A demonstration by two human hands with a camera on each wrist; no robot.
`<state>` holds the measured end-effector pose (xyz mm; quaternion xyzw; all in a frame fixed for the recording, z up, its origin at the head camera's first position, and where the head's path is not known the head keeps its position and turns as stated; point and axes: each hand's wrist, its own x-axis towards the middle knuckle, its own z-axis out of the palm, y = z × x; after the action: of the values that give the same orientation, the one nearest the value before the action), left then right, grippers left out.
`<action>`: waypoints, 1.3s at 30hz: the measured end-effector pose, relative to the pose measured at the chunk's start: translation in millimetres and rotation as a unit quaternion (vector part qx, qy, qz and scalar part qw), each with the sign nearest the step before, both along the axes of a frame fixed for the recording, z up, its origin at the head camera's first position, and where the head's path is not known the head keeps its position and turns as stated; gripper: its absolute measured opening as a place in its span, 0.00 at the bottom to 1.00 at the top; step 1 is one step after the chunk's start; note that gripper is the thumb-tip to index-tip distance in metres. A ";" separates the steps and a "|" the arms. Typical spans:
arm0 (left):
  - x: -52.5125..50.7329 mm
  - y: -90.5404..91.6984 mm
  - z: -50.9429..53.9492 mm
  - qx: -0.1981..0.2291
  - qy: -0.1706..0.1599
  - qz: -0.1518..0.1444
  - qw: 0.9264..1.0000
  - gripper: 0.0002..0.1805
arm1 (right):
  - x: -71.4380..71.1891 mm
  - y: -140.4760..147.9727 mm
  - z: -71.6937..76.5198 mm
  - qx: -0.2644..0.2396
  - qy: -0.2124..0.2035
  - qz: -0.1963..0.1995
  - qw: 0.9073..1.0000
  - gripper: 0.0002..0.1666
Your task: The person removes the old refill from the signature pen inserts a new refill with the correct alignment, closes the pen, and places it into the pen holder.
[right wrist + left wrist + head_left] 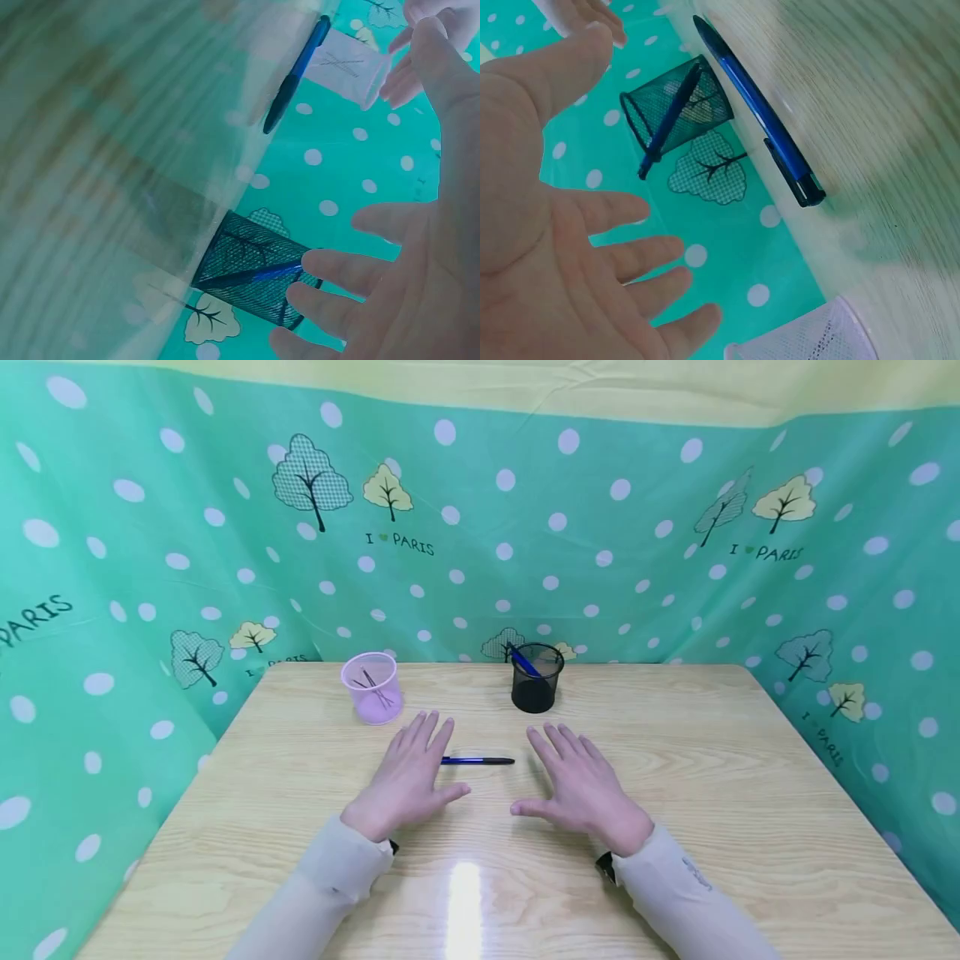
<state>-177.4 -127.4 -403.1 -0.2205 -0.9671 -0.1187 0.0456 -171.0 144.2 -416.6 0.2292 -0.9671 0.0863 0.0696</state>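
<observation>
A blue pen with black ends (480,761) lies crosswise on the table between the two hands. My left hand (405,777), fingers straight and spread, is at its left end and hides part of it; whether they touch cannot be told in the head view. To the right of the pen, my right hand (581,785) is spread too and holds nothing. In the left wrist view the whole pen (757,109) shows, apart from the palm (577,255). The right wrist view has the pen (298,73) beyond the spread fingers of the right hand (405,262).
Behind the left hand stands a pink mesh cup (377,703) with thin dark sticks visible in it. A black mesh cup (534,693) holding a blue pen (525,662) stands at the back of the wooden table (712,827). A green dotted curtain (480,527) hangs around the table.
</observation>
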 end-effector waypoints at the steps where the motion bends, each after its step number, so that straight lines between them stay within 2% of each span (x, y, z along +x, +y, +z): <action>1: -0.7 0.0 -0.1 0.002 -0.006 0.000 1.000 0.52 | -0.6 0.0 -1.4 -0.001 0.001 -0.001 1.000 0.64; 6: -7.8 0.7 0.1 -0.002 -0.031 -0.003 1.000 0.47 | -4.6 -0.2 -5.1 -0.004 -0.016 0.002 1.000 0.62; 11: -17.6 3.1 3.4 0.000 -0.052 -0.002 0.999 0.42 | -10.5 -1.9 -2.3 0.003 -0.022 0.012 1.000 0.59; 22: -30.9 10.6 7.1 -0.018 -0.035 -0.015 0.999 0.32 | -24.6 -13.0 8.1 0.027 -0.040 0.017 0.999 0.44; 28: -37.4 17.8 3.1 -0.028 -0.033 -0.023 0.999 0.29 | -30.6 -19.0 8.6 0.036 -0.040 0.026 0.998 0.40; 36: -44.9 25.4 -4.3 -0.042 -0.062 -0.023 0.997 0.19 | -39.6 -35.2 11.2 0.035 -0.089 0.034 0.995 0.35; 39: -46.9 27.1 -6.1 -0.042 -0.068 -0.022 0.997 0.18 | -42.2 -39.9 12.0 0.037 -0.101 0.028 0.994 0.33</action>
<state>-224.2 -100.3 -409.2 -0.2352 -0.9669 -0.0936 -0.0319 -213.2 104.3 -404.6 0.2484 -0.9650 0.0749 -0.0391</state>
